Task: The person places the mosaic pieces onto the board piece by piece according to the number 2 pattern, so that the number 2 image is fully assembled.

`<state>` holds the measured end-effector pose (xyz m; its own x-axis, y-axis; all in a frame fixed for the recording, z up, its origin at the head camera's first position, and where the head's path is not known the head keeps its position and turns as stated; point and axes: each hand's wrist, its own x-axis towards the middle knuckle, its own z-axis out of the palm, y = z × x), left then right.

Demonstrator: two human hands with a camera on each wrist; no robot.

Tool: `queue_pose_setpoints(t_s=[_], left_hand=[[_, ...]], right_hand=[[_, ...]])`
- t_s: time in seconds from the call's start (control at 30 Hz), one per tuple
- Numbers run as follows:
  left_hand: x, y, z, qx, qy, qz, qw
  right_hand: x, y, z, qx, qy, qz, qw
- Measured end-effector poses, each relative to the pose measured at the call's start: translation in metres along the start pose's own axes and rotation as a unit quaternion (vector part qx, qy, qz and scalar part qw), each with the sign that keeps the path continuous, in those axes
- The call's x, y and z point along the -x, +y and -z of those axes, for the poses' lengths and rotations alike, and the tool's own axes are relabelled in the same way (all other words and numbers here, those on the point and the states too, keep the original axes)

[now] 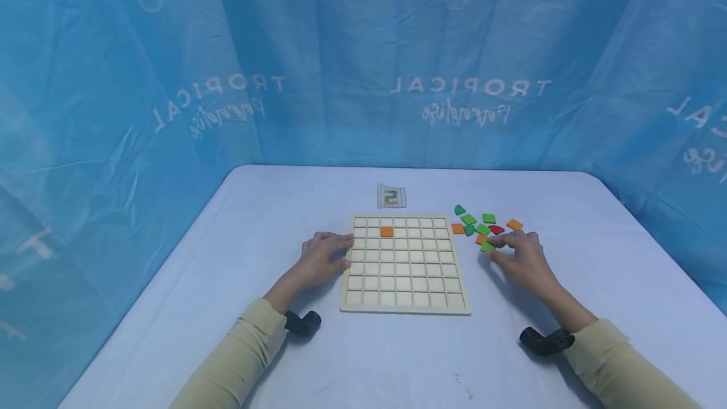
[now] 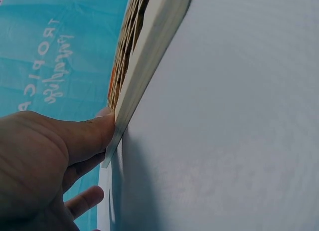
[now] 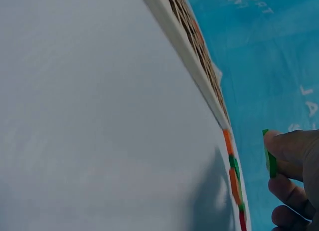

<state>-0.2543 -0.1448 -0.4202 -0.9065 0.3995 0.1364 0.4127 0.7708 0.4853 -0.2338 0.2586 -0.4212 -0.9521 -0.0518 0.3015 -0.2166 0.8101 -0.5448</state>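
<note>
A pale wooden grid board [image 1: 403,268] lies on the white table, with one orange square tile [image 1: 387,231] in an upper cell. My left hand [image 1: 324,259] rests at the board's left edge; in the left wrist view its thumb [image 2: 94,133] touches the board's side. Right of the board, my right hand [image 1: 524,261] pinches a light green square tile [image 1: 488,247] between thumb and fingers. In the right wrist view this green tile [image 3: 269,155] shows edge-on, raised above the table. Below it in the head view, an orange tile [image 1: 480,240] is partly covered.
Several loose tiles lie right of the board, among them a red piece [image 1: 496,230], a dark green piece [image 1: 459,209] and an orange square [image 1: 514,224]. Behind the board sits a small printed pattern card [image 1: 392,196]. A blue curtain [image 1: 363,81] hangs beyond the table [image 1: 284,207].
</note>
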Motion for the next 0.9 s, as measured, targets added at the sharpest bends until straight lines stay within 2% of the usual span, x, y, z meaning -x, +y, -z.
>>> queue_pose_setpoints(t_s=[0.23,0.4,0.7,0.9], left_hand=[[0.0,0.0,0.001,0.003,-0.007,0.007,0.9999],[0.0,0.0,0.001,0.001,-0.002,0.0,1.0],[0.001,0.0,0.002,0.003,-0.006,0.003,1.0],[0.0,0.0,0.001,0.009,-0.005,0.003,0.9999]], right_hand=[[-0.016,-0.027,-0.015,-0.026,0.0,0.044,0.999],[-0.028,-0.041,-0.025,-0.042,-0.014,0.072,0.996],[-0.053,-0.062,-0.046,-0.04,-0.041,0.103,0.993],[-0.069,-0.076,-0.058,-0.041,-0.074,0.103,0.991]])
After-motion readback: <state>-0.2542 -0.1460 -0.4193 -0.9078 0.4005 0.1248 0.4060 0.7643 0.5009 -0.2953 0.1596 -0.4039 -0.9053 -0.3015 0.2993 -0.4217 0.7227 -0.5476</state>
